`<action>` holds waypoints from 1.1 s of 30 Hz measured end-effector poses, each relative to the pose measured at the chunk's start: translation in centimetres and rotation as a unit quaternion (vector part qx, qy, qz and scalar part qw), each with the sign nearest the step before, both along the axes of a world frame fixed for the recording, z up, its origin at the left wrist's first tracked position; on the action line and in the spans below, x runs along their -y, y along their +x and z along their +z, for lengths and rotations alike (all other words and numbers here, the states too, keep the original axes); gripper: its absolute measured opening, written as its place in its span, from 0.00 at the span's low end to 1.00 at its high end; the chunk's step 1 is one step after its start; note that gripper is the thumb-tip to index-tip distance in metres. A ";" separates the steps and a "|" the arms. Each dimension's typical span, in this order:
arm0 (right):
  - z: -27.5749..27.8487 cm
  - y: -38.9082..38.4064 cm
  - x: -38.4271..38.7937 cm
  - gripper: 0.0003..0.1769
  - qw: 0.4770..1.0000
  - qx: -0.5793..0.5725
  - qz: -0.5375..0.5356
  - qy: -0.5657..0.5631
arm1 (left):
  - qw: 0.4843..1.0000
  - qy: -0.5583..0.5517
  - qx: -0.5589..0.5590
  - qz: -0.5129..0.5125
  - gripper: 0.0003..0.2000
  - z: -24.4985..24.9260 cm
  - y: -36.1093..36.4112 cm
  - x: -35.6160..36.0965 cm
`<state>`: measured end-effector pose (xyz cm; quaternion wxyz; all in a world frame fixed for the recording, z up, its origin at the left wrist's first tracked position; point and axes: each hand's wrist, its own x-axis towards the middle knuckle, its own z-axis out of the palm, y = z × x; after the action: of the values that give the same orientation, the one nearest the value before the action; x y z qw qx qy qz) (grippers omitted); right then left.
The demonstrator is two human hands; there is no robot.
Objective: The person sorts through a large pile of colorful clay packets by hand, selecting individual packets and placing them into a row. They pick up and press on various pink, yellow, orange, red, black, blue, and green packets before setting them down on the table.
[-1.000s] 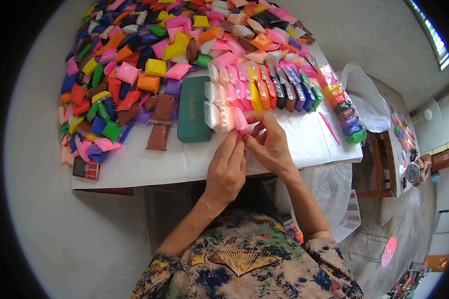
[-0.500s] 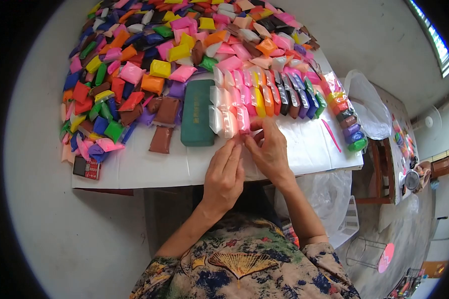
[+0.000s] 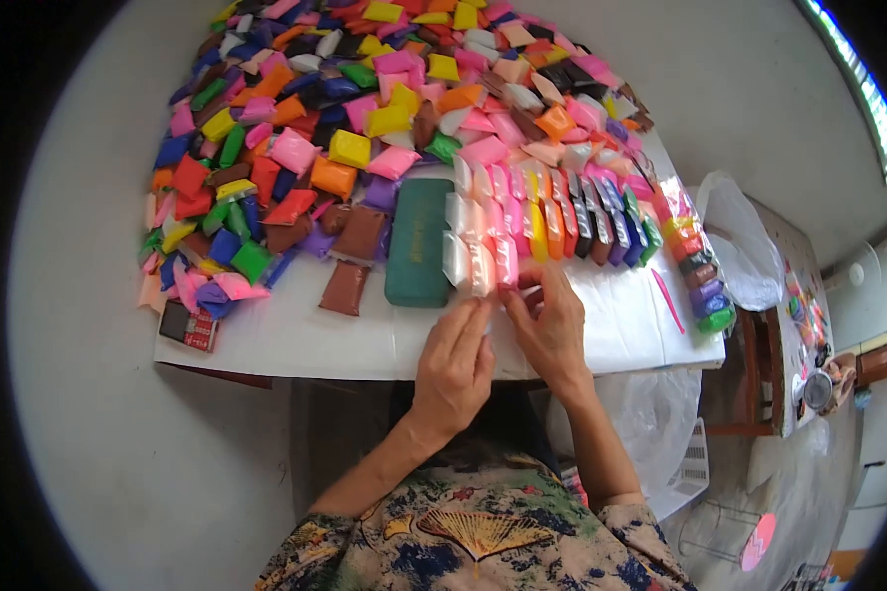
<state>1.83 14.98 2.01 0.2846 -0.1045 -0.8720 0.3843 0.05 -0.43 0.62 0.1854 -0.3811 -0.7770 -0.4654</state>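
Observation:
Rows of small plastic packets of coloured clay stand side by side on the white tabletop, from white and peach through pink, yellow, orange and black to green. My left hand (image 3: 451,369) is closed, fingers pressed together, its tips at the near end of the peach packet (image 3: 481,268). Whatever it may pinch is too small to make out. Beside it, my right hand (image 3: 552,330) has thumb and forefinger closed at the near end of the pink packet (image 3: 506,264). A dark green case (image 3: 419,246) lies against the left side of the rows.
Loose coloured packets (image 3: 350,148) are heaped across the back and left. Brown packets (image 3: 345,288) lie left of the case. A red phone-like device (image 3: 189,327) sits at the front left corner. To the right are a pink stick (image 3: 668,300) and a clear-wrapped stack (image 3: 708,294).
The whole view has shifted, so the table appears farther right and lower. Both hands stay at the near ends of the peach and pink packets, with little change in finger position.

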 end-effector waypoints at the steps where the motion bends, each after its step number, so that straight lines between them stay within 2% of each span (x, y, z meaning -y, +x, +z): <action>1: -0.1 0.0 0.0 0.13 1.000 -0.007 -0.001 0.001 | 1.000 -0.003 -0.009 -0.011 0.23 -0.1 -0.1 0.1; 12: 0.0 0.9 0.2 0.11 1.000 0.000 -0.009 -0.001 | 0.999 -0.024 -0.019 0.010 0.24 0.0 -0.4 -0.6; 15: -0.2 1.4 0.0 0.11 1.000 -0.004 -0.004 0.006 | 0.999 -0.024 0.014 -0.029 0.21 0.6 -0.2 0.2; 20: -0.3 2.0 -0.1 0.13 1.000 0.002 0.000 -0.022 | 0.999 -0.017 -0.025 -0.035 0.14 5.2 -1.8 3.3; 23: -0.3 1.9 0.0 0.15 1.000 -0.009 0.004 -0.009 | 0.997 0.011 -0.076 0.024 0.09 7.6 -6.9 5.0; 25: -0.1 1.8 0.4 0.16 1.000 -0.022 0.006 0.017 | 0.994 0.015 -0.069 0.082 0.09 9.7 -11.0 5.9; 27: -0.3 1.7 0.5 0.17 0.998 -0.027 0.004 0.048 | 0.993 -0.013 -0.004 0.120 0.10 11.3 -15.2 6.4; 29: -0.3 1.7 0.6 0.17 0.997 -0.036 -0.004 0.061 | 0.991 -0.033 -0.035 0.122 0.12 11.0 -20.4 6.0; 33: -0.3 2.1 0.7 0.15 0.997 -0.059 -0.027 0.046 | 0.968 -0.166 -0.166 0.086 0.14 8.9 -29.9 3.5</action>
<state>3.95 14.25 1.73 0.3499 -0.0921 -0.8673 0.3419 -29.87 -3.97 9.57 0.2850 -0.4103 -0.8317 -0.2424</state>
